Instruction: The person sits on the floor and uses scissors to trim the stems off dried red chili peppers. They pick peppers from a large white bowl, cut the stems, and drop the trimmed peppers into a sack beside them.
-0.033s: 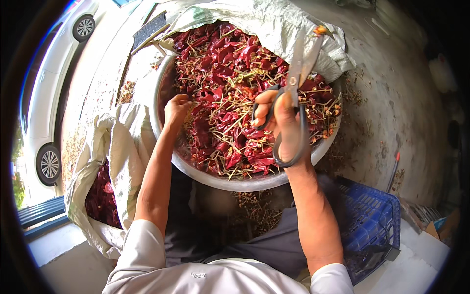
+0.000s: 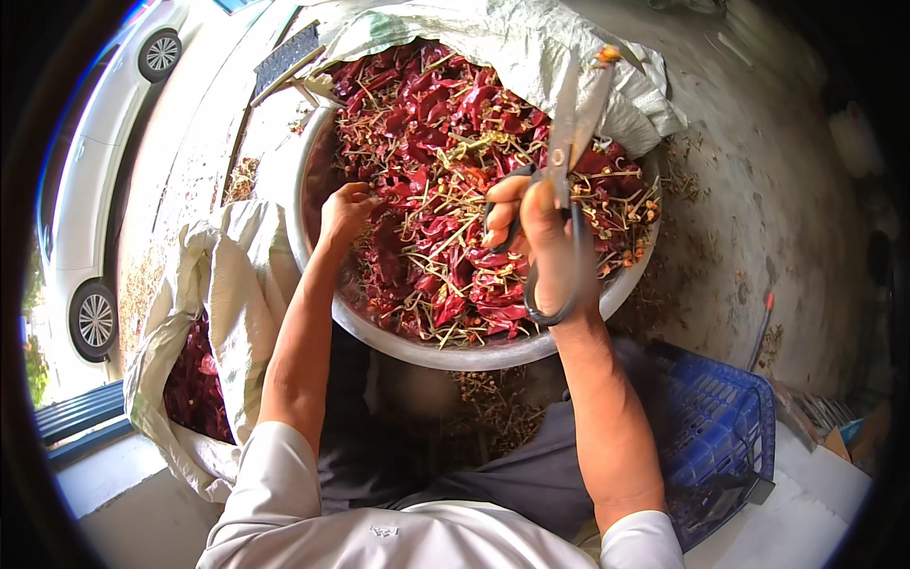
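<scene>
A wide metal basin is heaped with glossy dark red dried chillies mixed with pale stems. At its left side my left hand has its fingers curled against the pile; what they grip is too small to make out. Over the right half of the basin my right hand grips scissors by the black handles, blades pointing up. A small orange piece shows by the blade tips; whether it touches them I cannot tell.
An open white woven sack of chillies stands left of my legs. Another sack drapes over the basin's back rim. A blue plastic crate is at lower right. A white car is parked left. Scattered stems lie on the concrete floor.
My right hand and the scissors have shifted very slightly left, along with the orange piece near the tips. My left hand looks much the same.
</scene>
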`<action>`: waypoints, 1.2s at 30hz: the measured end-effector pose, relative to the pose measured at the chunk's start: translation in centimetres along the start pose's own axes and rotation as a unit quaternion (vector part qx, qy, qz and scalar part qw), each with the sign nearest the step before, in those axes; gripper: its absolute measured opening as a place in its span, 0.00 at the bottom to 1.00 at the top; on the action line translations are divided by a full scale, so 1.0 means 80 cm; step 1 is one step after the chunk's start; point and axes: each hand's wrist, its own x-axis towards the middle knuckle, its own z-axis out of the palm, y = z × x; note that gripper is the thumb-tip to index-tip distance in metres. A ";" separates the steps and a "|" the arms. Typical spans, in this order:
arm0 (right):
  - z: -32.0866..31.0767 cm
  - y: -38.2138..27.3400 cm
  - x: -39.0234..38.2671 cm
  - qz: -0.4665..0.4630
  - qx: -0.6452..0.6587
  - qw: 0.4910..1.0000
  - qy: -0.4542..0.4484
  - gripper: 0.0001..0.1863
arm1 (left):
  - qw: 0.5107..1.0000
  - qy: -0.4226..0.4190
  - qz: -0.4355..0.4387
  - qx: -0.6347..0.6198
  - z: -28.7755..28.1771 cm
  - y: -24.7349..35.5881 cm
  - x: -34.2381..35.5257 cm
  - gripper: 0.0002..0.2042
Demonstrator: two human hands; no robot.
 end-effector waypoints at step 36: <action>0.060 0.061 -0.013 0.039 -0.443 0.880 -0.166 0.47 | 0.713 -0.169 -0.049 -0.678 -0.054 0.147 -0.143 0.07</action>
